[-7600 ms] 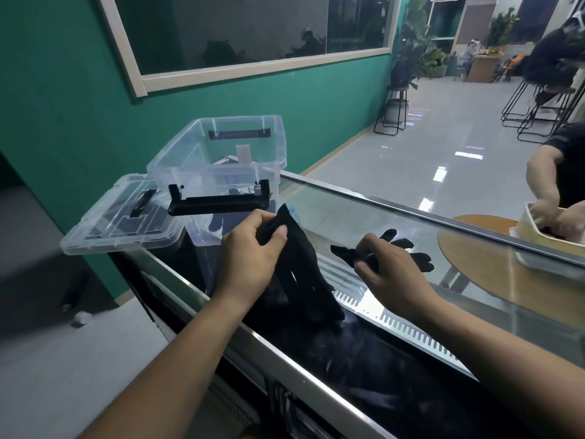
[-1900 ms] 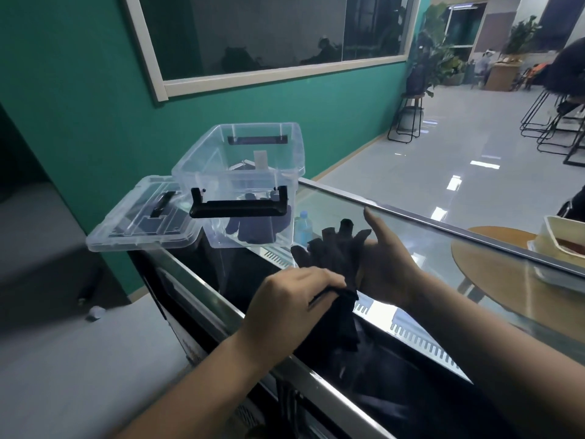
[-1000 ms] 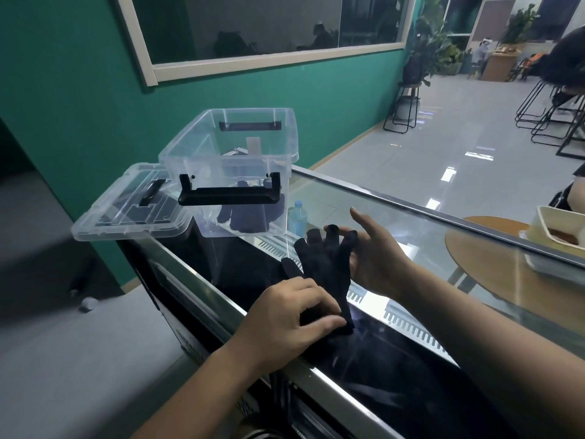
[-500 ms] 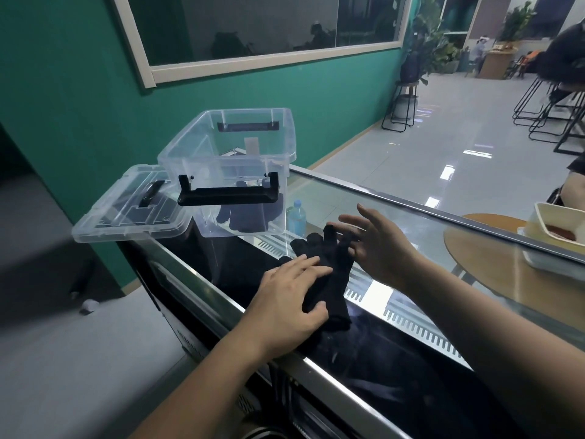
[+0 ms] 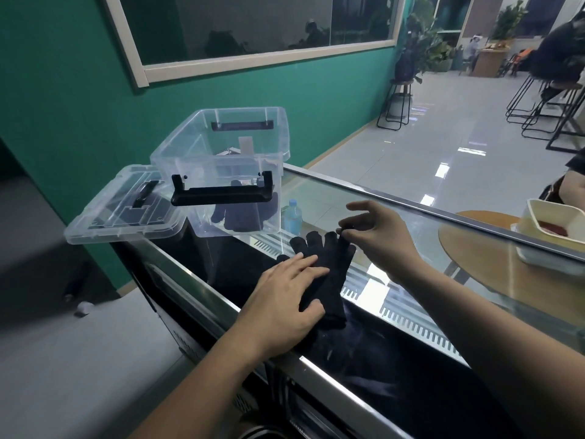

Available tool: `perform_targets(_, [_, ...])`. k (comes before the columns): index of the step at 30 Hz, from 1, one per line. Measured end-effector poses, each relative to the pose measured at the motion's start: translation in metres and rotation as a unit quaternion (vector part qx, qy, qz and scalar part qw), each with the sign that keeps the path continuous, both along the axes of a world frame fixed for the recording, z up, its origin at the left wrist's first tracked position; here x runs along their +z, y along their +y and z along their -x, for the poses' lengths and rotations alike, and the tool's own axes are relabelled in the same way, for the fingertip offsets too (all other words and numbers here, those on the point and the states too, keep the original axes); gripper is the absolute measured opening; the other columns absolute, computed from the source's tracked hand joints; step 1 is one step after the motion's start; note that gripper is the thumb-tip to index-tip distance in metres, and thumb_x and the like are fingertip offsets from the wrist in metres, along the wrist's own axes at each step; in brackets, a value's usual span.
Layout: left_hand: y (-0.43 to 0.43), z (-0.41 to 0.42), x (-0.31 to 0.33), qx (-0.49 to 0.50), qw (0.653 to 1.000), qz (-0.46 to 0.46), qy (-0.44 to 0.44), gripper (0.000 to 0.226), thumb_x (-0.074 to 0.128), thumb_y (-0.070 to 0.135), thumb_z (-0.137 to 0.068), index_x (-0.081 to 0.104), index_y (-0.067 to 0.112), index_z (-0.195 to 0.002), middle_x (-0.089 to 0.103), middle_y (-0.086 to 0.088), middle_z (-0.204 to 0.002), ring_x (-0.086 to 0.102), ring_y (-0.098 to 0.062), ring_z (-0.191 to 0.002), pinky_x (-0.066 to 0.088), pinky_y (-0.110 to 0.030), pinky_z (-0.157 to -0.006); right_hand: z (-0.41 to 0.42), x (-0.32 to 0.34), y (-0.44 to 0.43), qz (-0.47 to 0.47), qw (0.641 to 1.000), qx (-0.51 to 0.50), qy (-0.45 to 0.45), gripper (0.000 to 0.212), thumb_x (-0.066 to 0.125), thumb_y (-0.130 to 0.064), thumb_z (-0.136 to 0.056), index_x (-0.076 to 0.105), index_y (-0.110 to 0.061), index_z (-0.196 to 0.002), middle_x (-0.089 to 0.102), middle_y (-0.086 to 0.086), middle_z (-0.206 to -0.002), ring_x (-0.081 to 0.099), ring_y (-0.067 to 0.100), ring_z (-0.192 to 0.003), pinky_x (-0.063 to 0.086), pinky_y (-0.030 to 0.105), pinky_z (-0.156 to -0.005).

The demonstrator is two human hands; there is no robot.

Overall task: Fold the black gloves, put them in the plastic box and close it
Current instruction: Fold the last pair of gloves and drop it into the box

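A black glove (image 5: 332,274) lies flat on the glass counter top (image 5: 474,280), fingers pointing away from me. My left hand (image 5: 285,305) rests palm down on its wrist half, fingers spread. My right hand (image 5: 380,236) hovers at the glove's fingertips, thumb and forefinger pinching one tip. The clear plastic box (image 5: 221,172) stands open at the counter's left end, black handle (image 5: 221,193) hanging at its front; dark gloves (image 5: 240,217) show through its wall. Its clear lid (image 5: 126,210) lies beside it on the left.
A small water bottle (image 5: 292,218) shows under the glass, right of the box. Beyond the counter a round wooden table (image 5: 493,251) carries a white tub (image 5: 550,229), with another person's arm (image 5: 574,191) at the far right. The counter's metal edge (image 5: 316,369) runs below my left hand.
The glove went from held up between both hands to lying flat on the glass. My left hand flattened on it and my right hand moved to its fingertips.
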State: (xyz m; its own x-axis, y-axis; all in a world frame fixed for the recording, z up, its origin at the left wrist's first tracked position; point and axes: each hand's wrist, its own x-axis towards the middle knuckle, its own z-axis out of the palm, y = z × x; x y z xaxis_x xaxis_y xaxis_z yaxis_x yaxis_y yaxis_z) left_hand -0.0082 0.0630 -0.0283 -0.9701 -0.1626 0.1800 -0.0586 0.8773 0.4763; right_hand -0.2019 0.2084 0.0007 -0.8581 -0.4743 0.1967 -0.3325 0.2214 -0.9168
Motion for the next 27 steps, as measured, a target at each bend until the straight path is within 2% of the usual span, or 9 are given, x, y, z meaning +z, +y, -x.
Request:
perform_targets(3, [0.001, -0.001, 0.0, 0.003, 1.0, 0.0, 0.005, 0.058, 0.051, 0.044, -0.1, 0.047, 0.043, -0.158, 0.029, 0.027, -0.172, 0.005, 0.012, -0.16, -0.004, -0.011, -0.118, 0.001, -0.003, 0.002, -0.056, 0.997, -0.018, 0.047, 0.053, 0.076, -0.003, -0.087, 0.066, -0.02, -0.136, 0.08, -0.001, -0.105, 0.079, 0.014, -0.096, 0.065, 0.032, -0.084])
perform_targets(5, [0.001, -0.001, 0.001, 0.001, 1.0, 0.002, 0.003, 0.057, 0.051, 0.042, -0.102, 0.047, 0.043, -0.159, 0.03, 0.028, -0.172, 0.006, 0.013, -0.159, -0.004, -0.008, -0.117, 0.0, -0.005, 0.002, -0.101, 0.993, -0.01, 0.068, 0.058, 0.076, -0.003, -0.087, 0.062, -0.019, -0.142, 0.077, 0.002, -0.112, 0.075, 0.016, -0.1, 0.058, 0.019, -0.08])
perform_targets(7, [0.001, -0.001, 0.001, -0.002, 1.0, 0.001, -0.001, 0.056, 0.05, 0.041, -0.104, 0.046, 0.042, -0.16, 0.032, 0.027, -0.172, 0.008, 0.012, -0.159, -0.003, -0.009, -0.118, 0.0, -0.008, 0.002, -0.142, 0.986, 0.0, 0.091, 0.062, 0.076, -0.004, -0.088, 0.059, -0.018, -0.146, 0.073, 0.004, -0.119, 0.068, 0.017, -0.105, 0.046, 0.009, -0.076])
perform_targets(10, [0.001, -0.001, 0.0, -0.004, 1.0, -0.001, -0.004, 0.054, 0.048, 0.042, -0.107, 0.046, 0.043, -0.16, 0.032, 0.026, -0.172, 0.009, 0.011, -0.16, 0.001, -0.015, -0.123, 0.0, -0.01, 0.001, -0.163, 0.979, 0.002, 0.119, 0.06, 0.075, -0.006, -0.089, 0.059, -0.017, -0.145, 0.071, 0.004, -0.125, 0.062, 0.014, -0.11, 0.039, 0.005, -0.077])
perform_targets(12, [0.001, -0.001, 0.0, -0.005, 1.0, -0.004, -0.006, 0.051, 0.047, 0.043, -0.108, 0.046, 0.045, -0.159, 0.031, 0.026, -0.172, 0.009, 0.01, -0.161, 0.002, -0.018, -0.125, 0.001, -0.011, 0.0, -0.162, 0.977, -0.002, 0.14, 0.049, 0.073, -0.008, -0.091, 0.066, -0.017, -0.139, 0.072, 0.004, -0.127, 0.064, 0.016, -0.113, 0.043, 0.012, -0.082])
perform_targets(15, [0.002, 0.0, 0.001, -0.012, 1.0, 0.006, -0.014, 0.05, 0.047, 0.046, -0.11, 0.045, 0.047, -0.16, 0.028, 0.025, -0.174, 0.008, 0.007, -0.162, 0.0, -0.017, -0.123, 0.005, -0.011, -0.003, -0.162, 0.974, -0.007, 0.156, 0.031, 0.069, -0.017, -0.097, 0.073, -0.019, -0.128, 0.073, 0.004, -0.126, 0.066, 0.019, -0.118, 0.05, 0.031, -0.098])
perform_targets(20, [0.003, 0.001, 0.002, -0.014, 1.0, 0.016, -0.019, 0.051, 0.047, 0.048, -0.108, 0.044, 0.048, -0.16, 0.026, 0.025, -0.175, 0.007, 0.005, -0.163, -0.001, -0.018, -0.124, 0.013, -0.018, -0.015, -0.222, 0.964, -0.005, 0.145, 0.029, 0.075, -0.049, -0.095, 0.078, -0.025, -0.111, 0.069, 0.007, -0.126, 0.059, 0.03, -0.124, 0.047, 0.052, -0.107])
perform_targets(23, [0.003, 0.001, 0.002, -0.013, 1.0, 0.017, -0.017, 0.052, 0.048, 0.048, -0.108, 0.044, 0.048, -0.159, 0.027, 0.025, -0.175, 0.008, 0.006, -0.163, 0.0, -0.018, -0.124, 0.015, -0.022, -0.018, -0.214, 0.965, -0.001, 0.149, 0.013, 0.079, -0.042, -0.093, 0.077, -0.029, -0.093, 0.069, 0.005, -0.116, 0.06, 0.032, -0.118, 0.048, 0.053, -0.103])
perform_targets(27, [0.003, 0.001, 0.001, -0.012, 1.0, 0.018, -0.019, 0.051, 0.048, 0.049, -0.108, 0.044, 0.049, -0.159, 0.027, 0.026, -0.174, 0.007, 0.006, -0.162, 0.002, -0.019, -0.123, 0.017, -0.019, -0.016, -0.182, 0.967, -0.019, 0.18, 0.01, 0.078, -0.033, -0.095, 0.076, -0.023, -0.096, 0.071, 0.004, -0.112, 0.06, 0.029, -0.114, 0.049, 0.05, -0.098])
